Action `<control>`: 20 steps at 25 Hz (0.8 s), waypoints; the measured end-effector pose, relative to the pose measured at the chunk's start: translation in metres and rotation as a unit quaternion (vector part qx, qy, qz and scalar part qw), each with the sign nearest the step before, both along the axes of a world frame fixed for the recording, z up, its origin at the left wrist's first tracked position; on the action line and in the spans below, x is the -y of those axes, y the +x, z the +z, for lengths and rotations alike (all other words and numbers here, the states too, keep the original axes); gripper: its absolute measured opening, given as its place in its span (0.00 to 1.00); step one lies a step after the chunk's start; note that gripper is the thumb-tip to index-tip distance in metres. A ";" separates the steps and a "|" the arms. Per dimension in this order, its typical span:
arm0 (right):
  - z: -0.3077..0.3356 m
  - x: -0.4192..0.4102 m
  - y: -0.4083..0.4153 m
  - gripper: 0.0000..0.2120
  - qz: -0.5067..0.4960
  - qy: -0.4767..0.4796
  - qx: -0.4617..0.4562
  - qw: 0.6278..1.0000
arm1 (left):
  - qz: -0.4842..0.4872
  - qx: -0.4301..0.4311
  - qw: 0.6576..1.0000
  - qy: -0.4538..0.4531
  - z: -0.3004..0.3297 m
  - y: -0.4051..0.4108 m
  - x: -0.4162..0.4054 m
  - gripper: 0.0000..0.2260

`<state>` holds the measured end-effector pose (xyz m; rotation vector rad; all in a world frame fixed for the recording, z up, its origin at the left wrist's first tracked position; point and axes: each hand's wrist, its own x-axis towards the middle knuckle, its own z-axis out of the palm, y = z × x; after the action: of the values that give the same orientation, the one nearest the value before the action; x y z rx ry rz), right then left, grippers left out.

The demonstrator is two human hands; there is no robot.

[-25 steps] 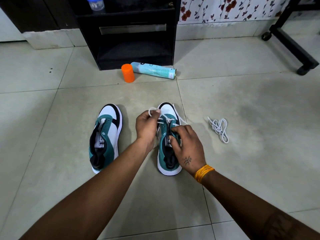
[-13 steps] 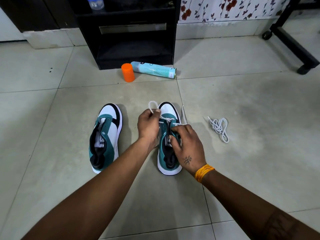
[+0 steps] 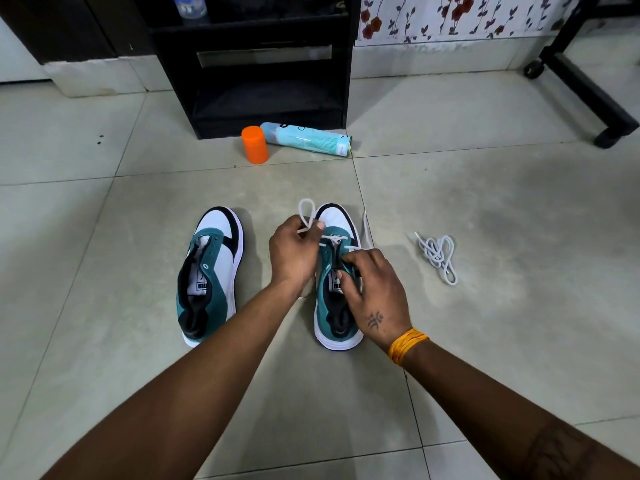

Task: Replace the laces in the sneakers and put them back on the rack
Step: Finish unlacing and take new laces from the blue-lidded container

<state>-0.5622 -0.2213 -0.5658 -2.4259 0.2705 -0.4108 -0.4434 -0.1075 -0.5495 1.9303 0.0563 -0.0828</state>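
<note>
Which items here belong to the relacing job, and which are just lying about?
Job: right sneaker, white lace pinched by left hand, right hand on the tongue, left sneaker, bundled lace, black rack.
Lying about: orange cap, spray can.

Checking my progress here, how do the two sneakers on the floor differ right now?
The right sneaker has a white lace partly threaded; the left sneaker has none. Both hands are at the right sneaker, the left hand pinching a lace loop; the left sneaker lies untouched. Both are teal, white and black.
</note>
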 end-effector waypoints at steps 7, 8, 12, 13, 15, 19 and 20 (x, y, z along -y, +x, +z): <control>0.000 0.000 -0.001 0.14 0.003 0.002 -0.001 1.000 | -0.110 0.262 0.946 0.155 0.011 0.008 -0.013 0.20; -0.001 0.000 -0.001 0.14 0.004 0.003 0.003 1.000 | -0.204 0.285 0.917 0.192 0.012 0.012 -0.015 0.17; 0.000 0.000 -0.001 0.14 0.003 0.006 0.008 1.000 | -0.320 0.288 0.832 0.349 0.017 0.022 -0.017 0.09; 0.000 0.000 -0.001 0.14 0.004 0.006 0.007 1.000 | -0.281 0.274 0.858 0.330 0.014 0.021 -0.015 0.08; 0.001 0.000 -0.001 0.14 0.006 0.005 0.006 1.000 | -0.156 0.182 0.951 0.194 0.010 0.017 -0.013 0.06; 0.001 0.000 -0.001 0.14 0.004 0.004 0.003 1.000 | -0.090 0.003 0.995 0.038 0.011 0.011 -0.008 0.05; 0.001 0.000 -0.001 0.14 0.003 0.004 0.002 1.000 | -0.122 0.017 0.991 0.050 0.014 0.007 -0.008 0.03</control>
<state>-0.5630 -0.2209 -0.5653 -2.4182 0.2616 -0.4109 -0.4368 -0.0991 -0.5358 2.0310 -0.2026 -0.2143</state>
